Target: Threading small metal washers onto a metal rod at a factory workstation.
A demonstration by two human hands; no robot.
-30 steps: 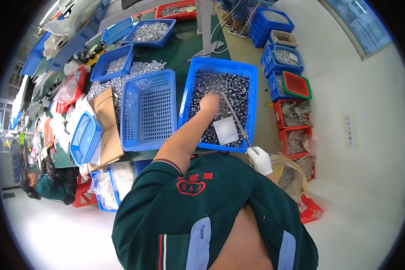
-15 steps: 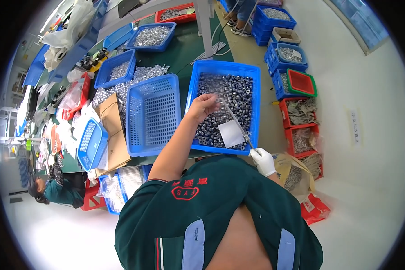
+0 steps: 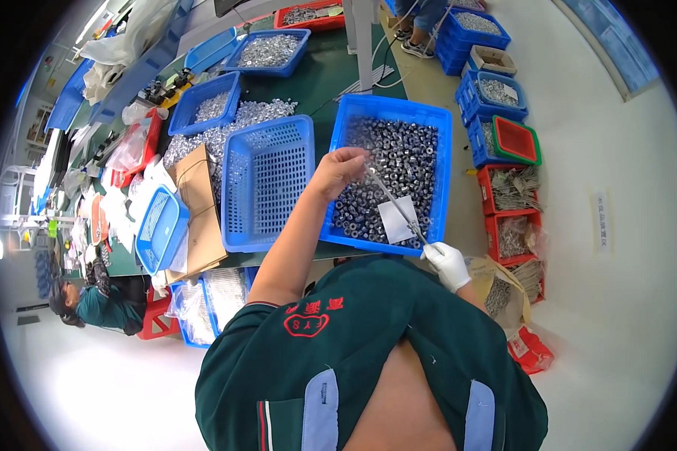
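In front of me stands a blue bin [image 3: 444, 180] holding many small dark, shiny metal rings [image 3: 399, 154], which look like nuts. A white slip of paper [image 3: 399, 219] lies on them. A thin metal rod [image 3: 387, 192] slants over the bin. My right hand [image 3: 448, 267], in a white glove, grips its near end at the bin's front edge. My bare left hand [image 3: 341, 172] is over the bin's left part, fingertips pinched beside the rod's far end. Whatever is between those fingers is too small to make out.
Left of the bin sits a blue perforated basket [image 3: 267, 239] on the green table. Cardboard [image 3: 201, 218], a smaller blue basket [image 3: 162, 233] and loose shiny parts [image 3: 267, 111] lie farther left. Stacked crates [image 3: 510, 192] line the right side. A co-worker [image 3: 105, 304] is at far left.
The whole view has shifted a little, so the bins appear farther right. Relative to the bin, my left hand has moved slightly left. My right hand keeps its grip on the rod.
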